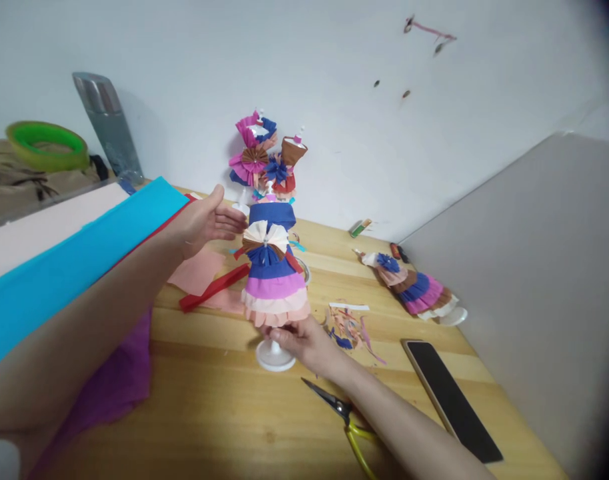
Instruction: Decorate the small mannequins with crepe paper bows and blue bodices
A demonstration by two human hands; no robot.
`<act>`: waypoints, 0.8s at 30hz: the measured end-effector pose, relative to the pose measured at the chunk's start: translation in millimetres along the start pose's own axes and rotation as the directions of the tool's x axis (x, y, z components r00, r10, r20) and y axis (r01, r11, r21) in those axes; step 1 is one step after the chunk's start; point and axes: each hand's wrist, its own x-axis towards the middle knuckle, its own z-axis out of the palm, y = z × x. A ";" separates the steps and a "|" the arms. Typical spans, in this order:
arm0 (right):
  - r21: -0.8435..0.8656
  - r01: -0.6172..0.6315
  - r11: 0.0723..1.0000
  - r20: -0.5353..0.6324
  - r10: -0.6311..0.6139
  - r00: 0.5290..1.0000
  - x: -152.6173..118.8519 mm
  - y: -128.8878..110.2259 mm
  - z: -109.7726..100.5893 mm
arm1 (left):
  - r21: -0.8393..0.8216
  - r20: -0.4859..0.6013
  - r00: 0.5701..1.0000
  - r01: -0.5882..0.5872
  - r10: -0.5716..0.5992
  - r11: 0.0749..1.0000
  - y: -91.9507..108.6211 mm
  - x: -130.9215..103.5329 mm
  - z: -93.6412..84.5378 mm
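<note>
Because pink paper ruffles (277, 313) likely crush easily, low grip: right hand (307, 340) closed around layered blue-and-pink paper-dressed figurine (272, 270), upright, near its white round base (275, 361)
Left hand (202, 217): open, empty, beside figurine
Table (209, 400): pale striped wood
Wall (184, 67): white, dark-spotted

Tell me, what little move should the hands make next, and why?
Maybe the left hand could gently steady the paper dress near its bow: that hand is open beside it, while the right hand holds the white stand only low down.
</note>
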 end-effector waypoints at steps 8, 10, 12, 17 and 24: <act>-0.621 0.089 0.779 -0.048 -0.151 0.987 -7.5 -15.7 -30.7 | 0.312 -0.126 0.866 -0.429 0.484 0.848 36.3 -30.2 -2.7; -0.731 0.056 0.680 -0.024 -0.108 0.994 -10.2 -21.9 -38.1 | 0.542 -0.040 0.814 -0.470 0.580 0.697 46.4 -44.0 -1.7; -0.831 0.022 0.556 -0.001 -0.041 0.999 -12.1 -30.1 -44.4 | 0.701 0.114 0.720 -0.546 0.684 0.459 53.4 -58.2 1.1; -0.932 -0.058 0.357 -0.044 0.046 0.998 -11.1 -47.6 -52.2 | 0.675 0.275 0.521 -0.703 0.808 0.224 58.9 -90.8 14.1; -0.191 -0.038 0.981 -0.120 0.016 0.993 -2.6 -34.9 -30.3 | 0.623 0.669 0.691 -0.722 0.274 0.301 34.0 -114.5 38.8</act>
